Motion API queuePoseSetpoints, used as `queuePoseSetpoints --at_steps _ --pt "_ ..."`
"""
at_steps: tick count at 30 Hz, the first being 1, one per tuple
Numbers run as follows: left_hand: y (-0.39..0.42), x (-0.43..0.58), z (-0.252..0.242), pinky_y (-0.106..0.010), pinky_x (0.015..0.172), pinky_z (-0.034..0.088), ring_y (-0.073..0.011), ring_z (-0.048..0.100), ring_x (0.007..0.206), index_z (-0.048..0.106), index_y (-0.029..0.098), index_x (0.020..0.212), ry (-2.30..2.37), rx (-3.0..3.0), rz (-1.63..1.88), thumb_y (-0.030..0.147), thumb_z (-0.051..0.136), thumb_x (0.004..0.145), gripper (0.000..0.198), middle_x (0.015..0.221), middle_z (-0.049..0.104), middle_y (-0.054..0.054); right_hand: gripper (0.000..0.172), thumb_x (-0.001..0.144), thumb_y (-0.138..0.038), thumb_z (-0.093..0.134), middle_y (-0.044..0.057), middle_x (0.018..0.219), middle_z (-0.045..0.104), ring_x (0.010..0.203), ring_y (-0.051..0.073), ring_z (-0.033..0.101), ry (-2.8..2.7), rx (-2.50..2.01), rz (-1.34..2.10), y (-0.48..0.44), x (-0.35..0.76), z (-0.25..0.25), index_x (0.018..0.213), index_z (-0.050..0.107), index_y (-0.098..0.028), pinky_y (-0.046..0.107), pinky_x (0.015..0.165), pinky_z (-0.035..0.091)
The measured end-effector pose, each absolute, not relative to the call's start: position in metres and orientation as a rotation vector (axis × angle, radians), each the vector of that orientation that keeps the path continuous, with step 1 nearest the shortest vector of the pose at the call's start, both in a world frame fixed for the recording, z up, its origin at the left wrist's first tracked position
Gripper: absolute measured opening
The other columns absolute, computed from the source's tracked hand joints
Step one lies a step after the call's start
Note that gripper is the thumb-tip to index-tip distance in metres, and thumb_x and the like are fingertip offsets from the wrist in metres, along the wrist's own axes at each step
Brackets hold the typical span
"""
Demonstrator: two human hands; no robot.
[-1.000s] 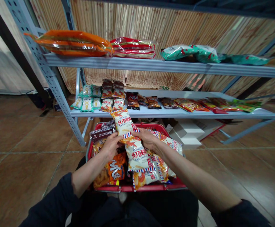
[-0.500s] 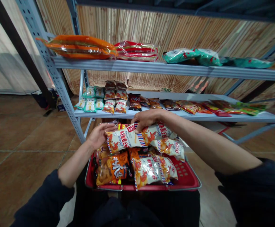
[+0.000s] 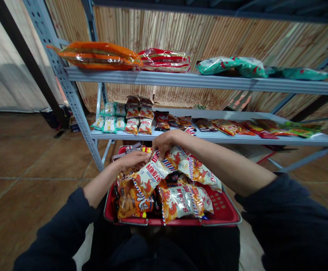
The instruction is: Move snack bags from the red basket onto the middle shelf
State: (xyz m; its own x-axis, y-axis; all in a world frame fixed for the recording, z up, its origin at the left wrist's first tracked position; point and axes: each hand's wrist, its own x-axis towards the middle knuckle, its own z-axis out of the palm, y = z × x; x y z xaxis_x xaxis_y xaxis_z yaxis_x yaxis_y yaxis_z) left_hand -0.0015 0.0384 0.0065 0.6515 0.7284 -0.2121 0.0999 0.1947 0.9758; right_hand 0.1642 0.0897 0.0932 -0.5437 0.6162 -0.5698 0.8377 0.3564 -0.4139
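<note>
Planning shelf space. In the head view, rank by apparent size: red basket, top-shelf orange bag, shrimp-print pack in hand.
1. red basket, near the camera
2. orange bag, farthest yet bigger than the pack
3. shrimp-print pack

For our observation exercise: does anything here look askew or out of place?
Yes: snack packets lie heaped at all angles in the red basket, and the striped packet gripped by the right hand slants across the pile.

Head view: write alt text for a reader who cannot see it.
A right hand grips a strip of white, prawn-printed plastic snack packets above a red plastic basket, the left hand touching it; a grey metal shelf stands behind.
</note>
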Motion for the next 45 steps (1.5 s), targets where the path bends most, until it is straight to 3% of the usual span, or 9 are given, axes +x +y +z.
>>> queuePoseSetpoints --at_steps 6,13,18,22,28,33,38,42,45 --pt "0.039 0.018 -0.003 -0.022 0.047 0.028 -0.011 0.042 0.048 0.058 0.016 0.054 0.873 1.477 0.668 0.05 0.062 0.067 0.037 0.049 0.052 0.001 0.035 0.037 -0.025 0.08 -0.008 0.047 0.057 0.046 0.006 0.046 2.294 1.236 -0.943 0.101 0.165 0.085 0.069 0.068 -0.019 0.023 0.054 0.041" --pt "0.03 0.018 -0.017 -0.023 0.053 0.037 -0.0161 0.053 0.058 0.062 0.014 0.066 0.83 1.332 0.75 0.045 0.064 0.066 0.031 0.057 0.059 -0.001 0.037 0.044 -0.037 0.077 -0.007 0.049 0.057 0.047 0.008 0.048 2.278 1.225 -0.977 0.107 0.168 0.087 0.073 0.066 -0.017 0.024 0.054 0.039" --pt "0.027 0.018 -0.025 -0.022 0.052 0.041 -0.0148 0.057 0.056 0.06 0.014 0.074 0.859 1.126 0.809 0.043 0.067 0.065 0.032 0.063 0.063 -0.003 0.02 0.055 -0.029 0.073 -0.003 0.057 0.06 0.06 0.012 0.053 2.495 1.199 -0.477 0.101 0.159 0.087 0.069 0.064 -0.019 0.025 0.06 0.034" --pt "0.027 0.021 -0.031 -0.026 0.056 0.046 -0.0156 0.06 0.057 0.06 0.014 0.087 0.819 0.975 0.853 0.037 0.071 0.062 0.036 0.07 0.066 -0.005 0.012 0.067 -0.023 0.064 0.004 0.073 0.065 0.071 0.016 0.054 2.685 1.131 -0.084 0.088 0.161 0.081 0.078 0.065 -0.019 0.028 0.065 0.032" --pt "0.025 0.027 -0.035 -0.028 0.06 0.049 -0.0175 0.063 0.061 0.06 0.015 0.091 0.749 0.891 0.833 0.03 0.074 0.06 0.038 0.072 0.067 -0.005 0.011 0.074 -0.02 0.058 0.007 0.08 0.064 0.081 0.018 0.053 2.868 1.02 0.071 0.074 0.176 0.069 0.082 0.065 -0.017 0.031 0.077 0.033" --pt "0.023 0.034 -0.035 -0.028 0.058 0.05 -0.0177 0.064 0.062 0.06 0.015 0.089 0.756 0.789 0.854 0.024 0.073 0.062 0.031 0.071 0.067 -0.005 0.028 0.073 -0.018 0.058 0.011 0.094 0.063 0.095 0.021 0.053 2.996 1.145 -0.164 0.071 0.188 0.052 0.1 0.063 -0.015 0.033 0.085 0.037" --pt "0.021 0.034 -0.032 -0.033 0.064 0.053 -0.0188 0.065 0.066 0.06 0.016 0.091 0.787 0.633 0.93 0.02 0.069 0.068 0.026 0.073 0.068 -0.006 0.048 0.074 -0.021 0.058 0.012 0.125 0.05 0.119 0.024 0.041 3.165 1.709 -0.371 0.053 0.198 0.021 0.121 0.05 -0.017 0.04 0.101 0.029" --pt "0.018 0.035 -0.032 -0.037 0.072 0.052 -0.021 0.065 0.073 0.06 0.015 0.095 0.789 0.563 0.962 0.019 0.069 0.068 0.028 0.078 0.068 -0.008 0.05 0.078 -0.032 0.052 0.013 0.127 0.048 0.117 0.022 0.044 3.046 2.255 -0.929 0.033 0.203 -0.003 0.124 0.045 -0.015 0.038 0.1 0.032" --pt "0.015 0.039 -0.034 -0.038 0.075 0.052 -0.0215 0.065 0.077 0.06 0.014 0.096 0.78 0.529 0.989 0.02 0.068 0.07 0.028 0.082 0.068 -0.009 0.053 0.077 -0.035 0.053 0.012 0.133 0.043 0.119 0.02 0.044 2.71 2.63 -1.603 0.017 0.202 -0.013 0.126 0.042 -0.017 0.035 0.1 0.034"
